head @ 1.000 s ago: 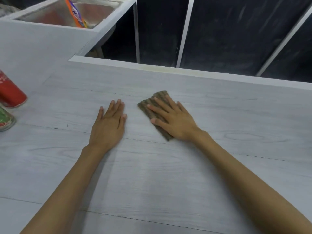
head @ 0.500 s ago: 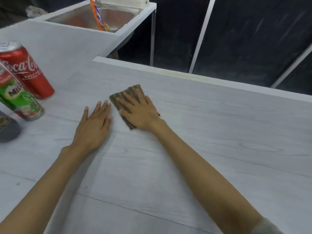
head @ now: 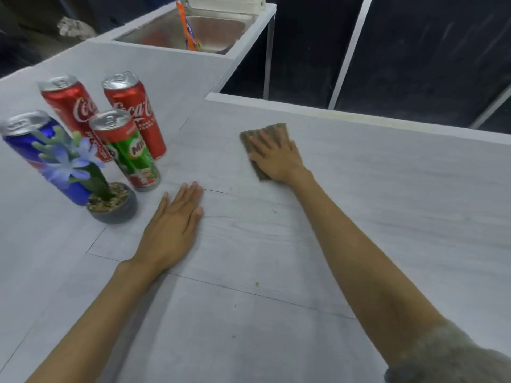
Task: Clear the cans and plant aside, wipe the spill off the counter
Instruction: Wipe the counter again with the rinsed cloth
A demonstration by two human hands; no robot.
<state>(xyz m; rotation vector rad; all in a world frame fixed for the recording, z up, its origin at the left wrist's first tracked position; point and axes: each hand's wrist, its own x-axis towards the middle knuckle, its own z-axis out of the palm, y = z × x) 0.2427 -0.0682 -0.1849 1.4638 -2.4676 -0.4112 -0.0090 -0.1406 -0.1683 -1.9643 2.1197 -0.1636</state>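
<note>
Right hand [head: 279,158]: flat, pressing cloth [head: 272,128], upper centre
Left hand [head: 172,225]: flat, empty
Advice: firm overlapping strokes (avoid cans [head: 132,150], left)

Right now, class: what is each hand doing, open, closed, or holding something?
Left hand: open, flat on the counter.
Right hand: open, pressing the brown cloth flat.

One head-worn, wide-angle camera is looking forward and down from above the near edge of the surface [head: 276,327], sitting close over it. The forearms are entering from the bottom of the frame, leading to the left hand [head: 171,228] and the right hand [head: 276,158]. The far edge is crossing the upper frame, and the sink [head: 221,29] is showing beyond the far left corner.
</note>
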